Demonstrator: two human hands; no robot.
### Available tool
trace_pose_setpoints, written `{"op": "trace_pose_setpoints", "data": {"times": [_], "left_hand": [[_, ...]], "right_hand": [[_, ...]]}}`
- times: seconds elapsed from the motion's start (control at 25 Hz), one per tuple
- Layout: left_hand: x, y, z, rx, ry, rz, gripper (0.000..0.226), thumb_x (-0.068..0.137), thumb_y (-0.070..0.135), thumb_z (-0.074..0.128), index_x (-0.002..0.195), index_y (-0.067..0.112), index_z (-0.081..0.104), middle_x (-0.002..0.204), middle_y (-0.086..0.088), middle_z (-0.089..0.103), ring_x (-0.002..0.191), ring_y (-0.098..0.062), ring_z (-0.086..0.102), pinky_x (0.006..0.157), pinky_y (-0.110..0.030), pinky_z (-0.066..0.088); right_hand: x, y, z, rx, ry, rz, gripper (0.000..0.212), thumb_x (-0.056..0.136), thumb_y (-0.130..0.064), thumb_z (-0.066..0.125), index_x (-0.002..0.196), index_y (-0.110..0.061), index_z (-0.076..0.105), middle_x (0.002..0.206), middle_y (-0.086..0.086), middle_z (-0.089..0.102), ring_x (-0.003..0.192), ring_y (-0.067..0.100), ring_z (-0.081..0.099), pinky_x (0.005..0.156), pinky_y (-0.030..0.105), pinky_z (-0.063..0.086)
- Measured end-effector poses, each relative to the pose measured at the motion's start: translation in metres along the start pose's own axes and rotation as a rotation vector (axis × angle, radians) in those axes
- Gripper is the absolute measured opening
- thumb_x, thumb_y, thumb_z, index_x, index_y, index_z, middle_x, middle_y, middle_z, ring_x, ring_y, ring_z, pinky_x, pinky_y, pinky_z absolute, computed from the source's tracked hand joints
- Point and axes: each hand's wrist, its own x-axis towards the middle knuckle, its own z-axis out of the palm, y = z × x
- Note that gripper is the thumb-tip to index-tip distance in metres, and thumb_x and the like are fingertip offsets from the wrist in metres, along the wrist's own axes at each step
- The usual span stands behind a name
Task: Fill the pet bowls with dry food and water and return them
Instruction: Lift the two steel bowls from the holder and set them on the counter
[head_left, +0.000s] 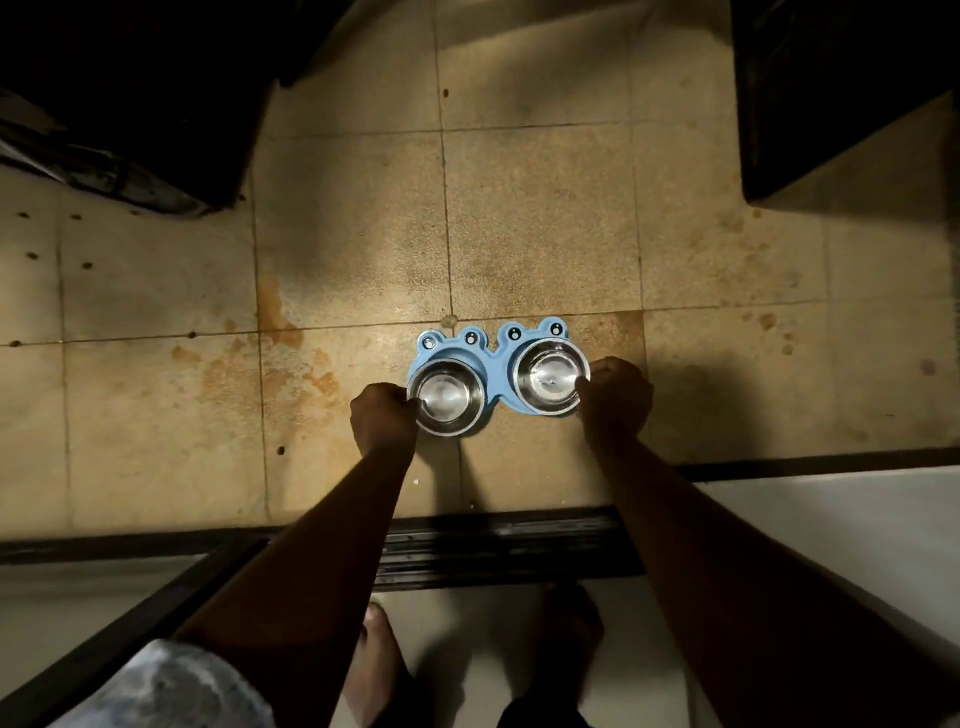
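**Both hands on the two-bowl pet feeder**

The blue holder (497, 375) lies on the tiled floor (363, 234), its long axis running left to right across the view, slightly tilted, with the frog-eye bumps on the far edge pointing away from the person. Two shiny steel bowls sit in it: the left bowl (444, 397) and the right bowl (550, 376). Both look empty, bare metal showing inside.

The left hand (382, 415) has its grip closed on the left bowl's outer rim; the right hand (615, 397) is closed on the right bowl's outer rim. A dark door track (498, 545) crosses the floor nearer the person, and bare feet (374, 670) stand behind it.
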Motion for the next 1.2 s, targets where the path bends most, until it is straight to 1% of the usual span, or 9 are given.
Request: {"op": "trace_pose_setpoints", "data": {"times": [0.08, 0.16, 0.24, 0.32, 0.44, 0.64, 0.72, 1.0, 1.2], "left_hand": [[-0.019, -0.001, -0.019, -0.041, -0.03, 0.007, 0.01, 0.068, 0.015, 0.069, 0.06, 0.01, 0.073, 0.058, -0.016, 0.071, 0.062, -0.033, 0.071, 0.066, -0.044, 0.059], [-0.039, 0.003, -0.045, -0.167, -0.025, -0.036, 0.013, 0.067, 0.018, 0.069, 0.057, 0.025, 0.074, 0.054, -0.008, 0.071, 0.058, -0.029, 0.072, 0.067, -0.047, 0.062], [-0.071, 0.024, -0.081, -0.259, 0.012, -0.025, 0.017, 0.071, 0.021, 0.071, 0.058, 0.032, 0.075, 0.053, -0.007, 0.071, 0.055, -0.027, 0.072, 0.067, -0.048, 0.063], [-0.118, 0.057, -0.129, -0.357, 0.037, -0.012, 0.008, 0.077, 0.015, 0.074, 0.073, 0.019, 0.08, 0.058, -0.009, 0.071, 0.05, -0.019, 0.069, 0.068, -0.046, 0.063], [-0.188, 0.096, -0.206, -0.432, 0.083, 0.03, 0.013, 0.079, 0.006, 0.071, 0.088, 0.002, 0.079, 0.059, -0.011, 0.069, 0.045, -0.011, 0.064, 0.064, -0.038, 0.064], [-0.311, 0.152, -0.328, -0.614, 0.092, 0.023, 0.017, 0.083, 0.005, 0.073, 0.099, 0.0, 0.076, 0.072, -0.01, 0.072, 0.059, -0.031, 0.071, 0.067, -0.047, 0.063], [-0.357, 0.164, -0.38, -0.643, 0.107, 0.044, 0.019, 0.083, 0.005, 0.074, 0.101, -0.001, 0.076, 0.073, -0.005, 0.073, 0.059, -0.029, 0.072, 0.066, -0.045, 0.063], [-0.465, 0.171, -0.507, -0.613, 0.041, 0.197, 0.026, 0.083, 0.006, 0.075, 0.107, -0.001, 0.074, 0.09, -0.016, 0.077, 0.064, -0.023, 0.076, 0.062, -0.028, 0.063], [-0.504, 0.176, -0.549, -0.634, -0.038, 0.325, 0.026, 0.082, 0.009, 0.077, 0.106, -0.003, 0.073, 0.081, -0.015, 0.076, 0.06, -0.019, 0.075, 0.065, -0.042, 0.064]], "right_hand": [[-0.012, -0.006, -0.029, 0.03, -0.026, 0.043, 0.016, 0.08, -0.01, 0.068, 0.091, -0.007, 0.079, 0.093, 0.011, 0.079, 0.084, 0.031, 0.073, 0.065, 0.023, 0.037], [-0.03, -0.014, -0.064, 0.159, -0.066, 0.108, 0.015, 0.081, -0.015, 0.07, 0.092, -0.01, 0.079, 0.09, 0.01, 0.079, 0.08, 0.029, 0.074, 0.068, 0.024, 0.049], [-0.053, -0.027, -0.095, 0.305, -0.092, 0.19, 0.018, 0.076, -0.022, 0.074, 0.092, -0.015, 0.079, 0.083, 0.006, 0.079, 0.069, 0.026, 0.075, 0.068, 0.036, 0.062], [-0.079, -0.046, -0.144, 0.428, -0.065, 0.276, 0.019, 0.072, -0.022, 0.08, 0.09, -0.015, 0.078, 0.078, 0.006, 0.078, 0.058, 0.024, 0.074, 0.059, 0.044, 0.064], [-0.129, -0.089, -0.228, 0.692, -0.089, 0.378, 0.022, 0.079, -0.008, 0.083, 0.1, -0.003, 0.076, 0.085, 0.018, 0.077, 0.059, 0.032, 0.074, 0.049, 0.035, 0.062], [-0.218, -0.154, -0.381, 0.873, -0.132, 0.326, 0.025, 0.081, -0.012, 0.084, 0.104, -0.008, 0.075, 0.088, 0.016, 0.078, 0.059, 0.031, 0.075, 0.054, 0.036, 0.061], [-0.251, -0.173, -0.44, 0.933, -0.137, 0.278, 0.025, 0.082, -0.012, 0.084, 0.105, -0.007, 0.074, 0.09, 0.016, 0.077, 0.059, 0.031, 0.075, 0.054, 0.035, 0.062], [-0.338, -0.191, -0.589, 1.037, -0.103, 0.222, 0.023, 0.085, -0.006, 0.08, 0.106, -0.001, 0.071, 0.091, 0.023, 0.076, 0.056, 0.029, 0.075, 0.048, 0.031, 0.059], [-0.398, -0.189, -0.639, 1.108, -0.051, 0.226, 0.018, 0.086, -0.007, 0.079, 0.102, -0.004, 0.07, 0.09, 0.022, 0.076, 0.059, 0.028, 0.076, 0.051, 0.033, 0.061]]}}
